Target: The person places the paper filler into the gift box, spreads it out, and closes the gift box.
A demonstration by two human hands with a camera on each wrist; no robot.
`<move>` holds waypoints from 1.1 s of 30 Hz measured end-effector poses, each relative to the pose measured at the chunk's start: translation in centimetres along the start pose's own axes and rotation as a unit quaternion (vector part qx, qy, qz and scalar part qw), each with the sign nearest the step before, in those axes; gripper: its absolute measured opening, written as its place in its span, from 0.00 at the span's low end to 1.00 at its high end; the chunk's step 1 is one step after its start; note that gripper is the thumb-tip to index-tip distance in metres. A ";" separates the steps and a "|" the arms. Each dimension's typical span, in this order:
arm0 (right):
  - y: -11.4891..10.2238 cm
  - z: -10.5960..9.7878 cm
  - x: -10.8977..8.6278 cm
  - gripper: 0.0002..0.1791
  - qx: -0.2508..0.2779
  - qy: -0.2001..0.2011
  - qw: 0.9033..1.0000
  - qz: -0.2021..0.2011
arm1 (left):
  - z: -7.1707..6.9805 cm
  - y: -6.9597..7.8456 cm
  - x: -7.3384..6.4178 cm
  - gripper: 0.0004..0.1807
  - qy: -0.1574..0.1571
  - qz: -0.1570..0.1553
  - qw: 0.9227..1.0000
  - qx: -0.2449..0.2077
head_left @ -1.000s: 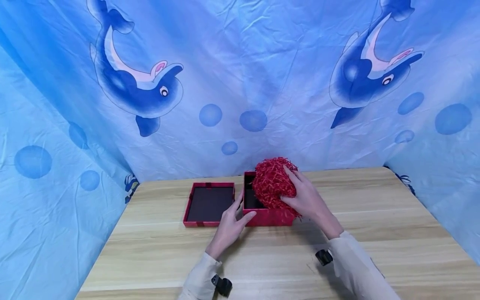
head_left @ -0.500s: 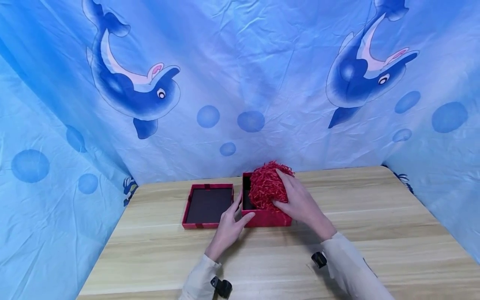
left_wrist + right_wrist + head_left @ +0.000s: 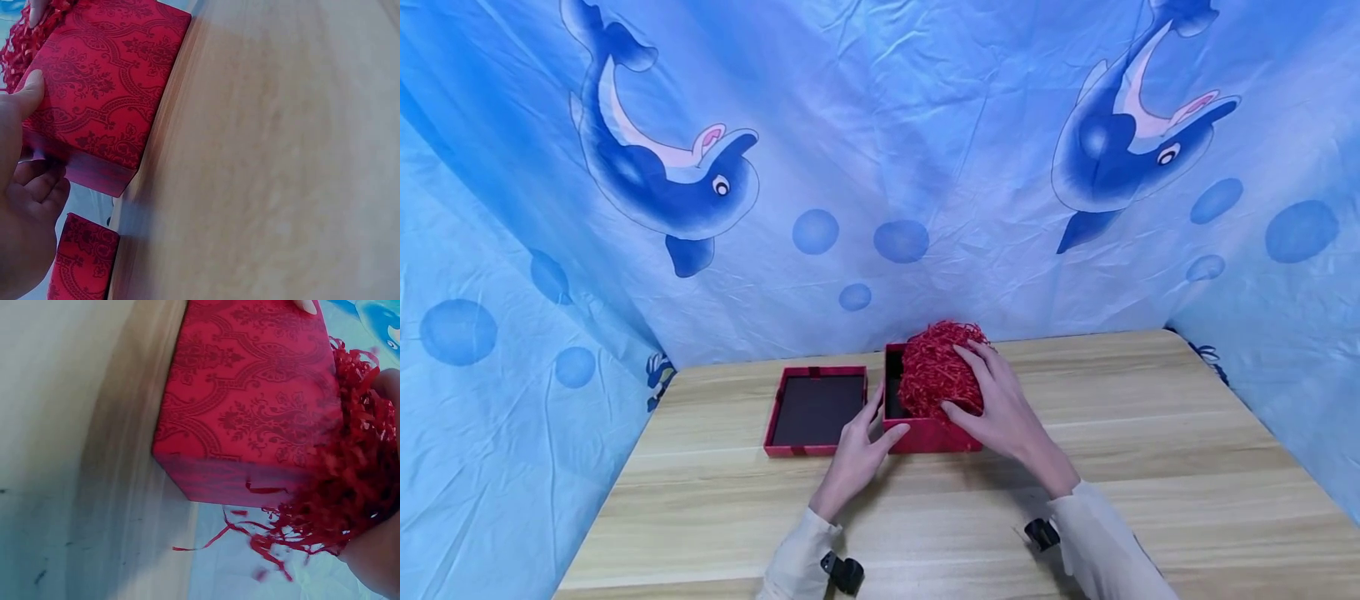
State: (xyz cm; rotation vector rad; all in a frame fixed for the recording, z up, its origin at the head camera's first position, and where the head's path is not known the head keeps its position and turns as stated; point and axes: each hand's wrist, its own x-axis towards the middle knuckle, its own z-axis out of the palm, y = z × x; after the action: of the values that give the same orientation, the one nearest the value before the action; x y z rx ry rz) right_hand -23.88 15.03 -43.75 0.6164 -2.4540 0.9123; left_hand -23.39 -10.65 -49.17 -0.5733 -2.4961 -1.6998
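A red patterned box [image 3: 925, 436] with a dark inside stands open-topped on the table. Its left corner is held by my left hand [image 3: 856, 457], the thumb on the front wall and the fingers along the left side. A bushy clump of red shredded paper [image 3: 934, 379] bulges above the box's right part. My right hand [image 3: 1006, 410] grips this clump from the right, thumb in front and fingers over its far side. In the right wrist view, loose strands of shredded paper [image 3: 350, 494] hang past the box's side wall [image 3: 250, 406]. The clump hides much of the box's inside.
Left of the box lies its red-rimmed lid [image 3: 818, 410], dark inside facing up. The wooden table [image 3: 940, 533] meets a blue dolphin-print cloth [image 3: 970, 167] close behind the box. A black wrist camera [image 3: 842, 573] is strapped to each sleeve.
The right hand brought the shredded paper left and slightly down over the box. Its fingers have since shifted a little rightward on the clump. The left hand stays in place.
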 end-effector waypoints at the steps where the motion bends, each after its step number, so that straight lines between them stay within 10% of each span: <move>1: 0.0 0.0 -0.1 0.45 0.000 0.009 1.000 -0.003 | 0.0 0.0 0.0 0.45 0.000 0.000 1.000 -0.001; 8: 0.1 0.1 -0.7 0.40 0.000 0.061 0.998 -0.023 | 0.0 0.0 0.0 0.45 -0.002 0.002 1.000 0.000; 18: 0.2 0.2 -0.5 0.40 0.040 0.025 0.999 0.002 | -0.1 0.1 0.1 0.46 0.000 0.010 1.000 0.009; 33: 0.5 0.3 -1.1 0.30 0.040 0.055 0.995 -0.078 | -0.1 0.0 0.2 0.45 -0.004 0.003 1.000 -0.006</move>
State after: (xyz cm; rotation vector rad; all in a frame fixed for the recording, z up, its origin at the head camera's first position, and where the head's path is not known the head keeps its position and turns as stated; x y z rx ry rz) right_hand -23.38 15.47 -44.80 0.7539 -2.2464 0.9575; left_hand -23.55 -10.68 -49.09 -0.5882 -2.4886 -1.7154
